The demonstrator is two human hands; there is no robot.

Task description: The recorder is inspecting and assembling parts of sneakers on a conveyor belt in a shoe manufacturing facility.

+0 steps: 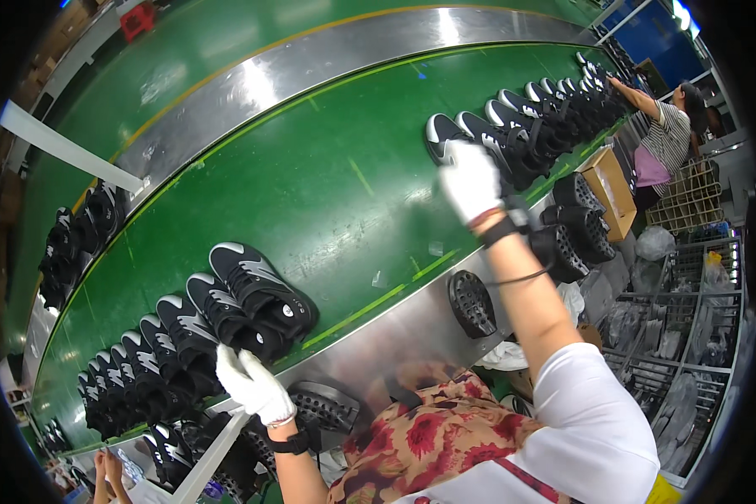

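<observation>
My left hand, in a white glove, is beside the heel end of the left row of black sneakers. Its fingers are apart, with nothing visible in them. The nearest sneaker of that row is black with a grey toe rim and a silver side mark. Out to the right, my white-gloved right hand is smeared by motion. It overlaps the first sneaker of the right row, a black one with a pale toe edge. Its fingers blur together, and whether they grip the shoe is not visible.
Both rows stand on a green belt with a metal rim. Black knobbed sole-like pieces lie along the near ledge, beside a cardboard box. Another person works at the far right; another person's hands show at lower left.
</observation>
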